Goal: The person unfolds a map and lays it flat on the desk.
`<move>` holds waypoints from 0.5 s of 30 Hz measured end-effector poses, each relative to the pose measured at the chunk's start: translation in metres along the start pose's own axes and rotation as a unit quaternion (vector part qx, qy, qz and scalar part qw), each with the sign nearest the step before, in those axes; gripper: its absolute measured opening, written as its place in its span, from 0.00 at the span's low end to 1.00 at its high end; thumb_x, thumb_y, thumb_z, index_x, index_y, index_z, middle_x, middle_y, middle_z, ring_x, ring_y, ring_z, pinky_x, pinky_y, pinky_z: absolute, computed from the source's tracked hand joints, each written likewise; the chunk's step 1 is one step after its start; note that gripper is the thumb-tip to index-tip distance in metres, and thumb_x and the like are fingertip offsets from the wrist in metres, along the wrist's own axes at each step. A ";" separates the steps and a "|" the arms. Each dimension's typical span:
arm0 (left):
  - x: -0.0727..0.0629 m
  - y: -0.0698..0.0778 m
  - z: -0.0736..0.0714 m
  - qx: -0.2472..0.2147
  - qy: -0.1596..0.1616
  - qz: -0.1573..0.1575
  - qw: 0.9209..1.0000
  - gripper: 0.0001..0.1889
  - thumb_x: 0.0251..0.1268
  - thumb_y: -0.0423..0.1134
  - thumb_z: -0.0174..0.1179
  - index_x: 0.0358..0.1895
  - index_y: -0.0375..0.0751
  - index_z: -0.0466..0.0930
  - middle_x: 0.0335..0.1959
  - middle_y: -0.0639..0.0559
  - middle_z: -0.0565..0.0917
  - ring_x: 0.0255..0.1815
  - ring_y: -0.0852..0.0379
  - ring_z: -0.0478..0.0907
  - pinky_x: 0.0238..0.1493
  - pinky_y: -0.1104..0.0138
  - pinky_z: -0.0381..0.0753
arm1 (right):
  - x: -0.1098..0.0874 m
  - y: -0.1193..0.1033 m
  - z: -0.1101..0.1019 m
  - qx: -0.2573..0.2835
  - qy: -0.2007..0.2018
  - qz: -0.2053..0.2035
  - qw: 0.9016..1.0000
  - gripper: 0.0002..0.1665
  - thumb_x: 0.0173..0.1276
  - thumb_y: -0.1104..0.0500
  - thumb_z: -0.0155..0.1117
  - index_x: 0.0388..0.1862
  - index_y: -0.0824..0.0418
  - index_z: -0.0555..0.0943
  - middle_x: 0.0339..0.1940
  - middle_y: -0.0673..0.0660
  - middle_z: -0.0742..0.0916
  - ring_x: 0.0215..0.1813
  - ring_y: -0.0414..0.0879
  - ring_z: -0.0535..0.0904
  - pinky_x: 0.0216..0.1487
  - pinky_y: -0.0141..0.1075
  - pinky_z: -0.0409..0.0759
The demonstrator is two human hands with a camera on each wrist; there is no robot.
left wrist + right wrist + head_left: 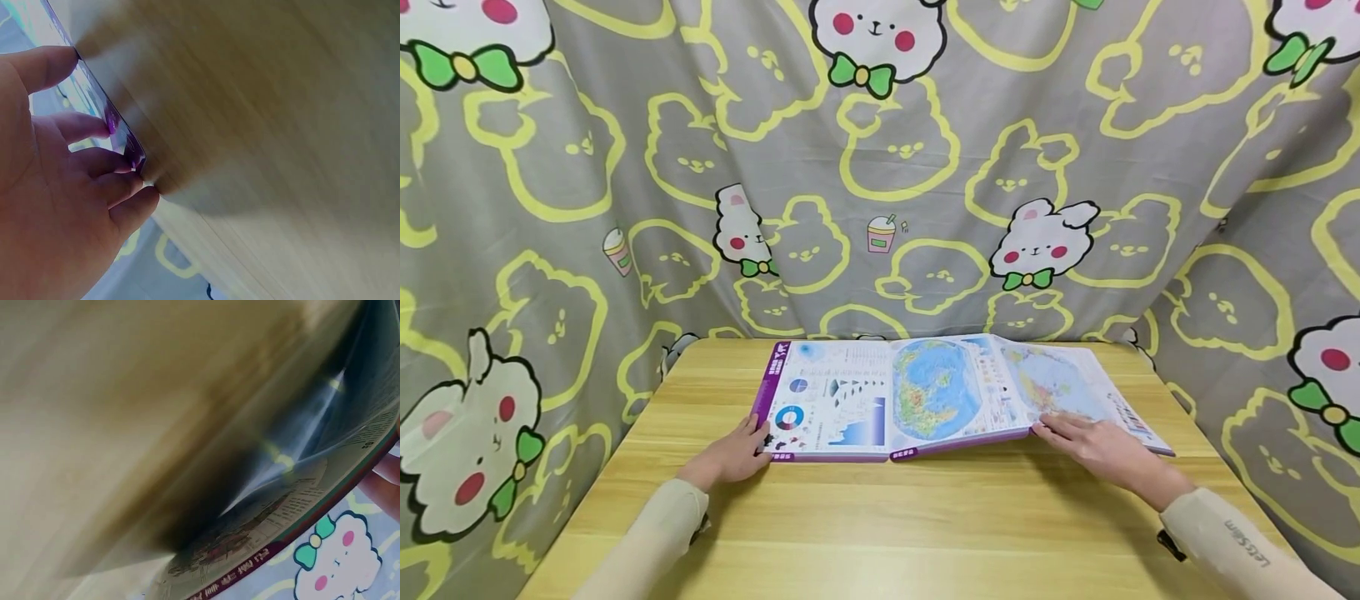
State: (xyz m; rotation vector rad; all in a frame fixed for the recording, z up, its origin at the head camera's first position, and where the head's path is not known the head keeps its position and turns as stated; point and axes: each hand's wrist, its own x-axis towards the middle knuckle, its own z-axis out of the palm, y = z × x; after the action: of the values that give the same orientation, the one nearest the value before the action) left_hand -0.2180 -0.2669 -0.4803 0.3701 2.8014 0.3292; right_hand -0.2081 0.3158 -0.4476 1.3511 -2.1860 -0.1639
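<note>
An open atlas (850, 442) with purple edges lies on a wooden table, showing charts on its left page and a world map (928, 387) in the middle. My left hand (737, 450) rests at the atlas's lower left corner; in the left wrist view, the thumb (56, 65) and extended fingers touch its edge. On the right, my right hand (1097, 446) pinches the lower edge of a raised page; another map page (1052, 379) shows beyond. In the right wrist view, the lifted page (250, 534) curves away from the table, fingertips (384, 484) beside its rim; the thumb is hidden.
The wooden table (880, 533) extends in front of the atlas. A grey curtain (820, 275) with yellow outlines and white cartoon animals hangs behind the table and along both sides.
</note>
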 end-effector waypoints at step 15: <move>0.003 -0.010 -0.004 -0.005 -0.003 -0.007 1.000 0.34 0.69 0.45 0.50 0.70 0.25 0.54 0.71 0.24 0.45 0.72 0.31 0.42 0.68 0.44 0.51 | -0.005 -0.007 0.024 -0.003 -0.014 -0.043 0.999 0.25 0.68 0.67 0.36 0.51 0.63 0.82 0.48 0.62 0.84 0.42 0.55 0.83 0.35 0.44 0.83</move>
State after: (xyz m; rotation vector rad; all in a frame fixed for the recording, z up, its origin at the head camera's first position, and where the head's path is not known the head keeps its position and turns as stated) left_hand -0.2238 -0.2759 -0.4796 0.3484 2.7932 0.3376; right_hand -0.2137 0.3120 -0.4721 1.4502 -2.1501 -0.2230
